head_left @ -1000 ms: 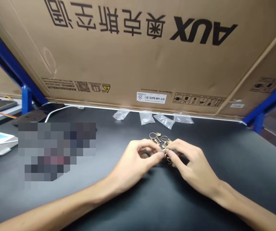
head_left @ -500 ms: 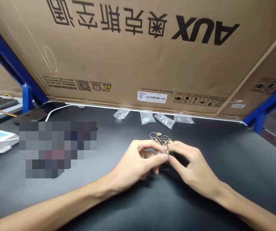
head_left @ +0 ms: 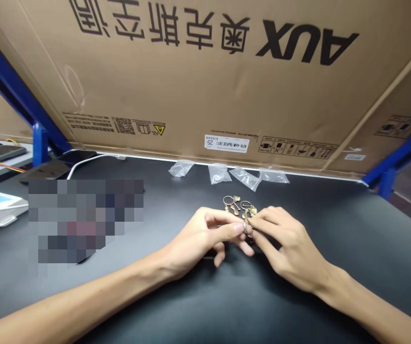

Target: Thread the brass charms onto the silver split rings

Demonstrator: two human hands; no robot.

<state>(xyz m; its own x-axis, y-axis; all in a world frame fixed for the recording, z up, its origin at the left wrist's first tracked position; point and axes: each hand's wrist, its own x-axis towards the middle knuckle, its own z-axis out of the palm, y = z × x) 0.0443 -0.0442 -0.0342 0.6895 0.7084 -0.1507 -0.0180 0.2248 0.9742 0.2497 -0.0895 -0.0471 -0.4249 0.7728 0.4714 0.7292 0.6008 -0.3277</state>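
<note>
Between the thumb and fingers of my left hand (head_left: 203, 239) is a small metal key ring (head_left: 246, 229), its shape partly covered by the fingertips. My right hand (head_left: 289, 246) pinches the same piece from the other side, and both sets of fingertips nearly meet. Just beyond them on the black tabletop lies a key ring with brass-coloured charms (head_left: 234, 209). Beside it, close to my right fingers, rests another charm-bearing key ring (head_left: 245, 205).
Several clear plastic bags (head_left: 220, 174) lie along the back edge of the black table (head_left: 177, 306). Behind them stands a large cardboard box (head_left: 177, 91). A blurred-out patch (head_left: 83, 215) and a white cable (head_left: 87, 162) are at left, near blue metal posts (head_left: 40, 145).
My left lower fingers have uncurled downward, and my left thumb has shifted slightly left. The right fingers have closed nearer together. Both hands still pinch the key ring; the other rings stay put.
</note>
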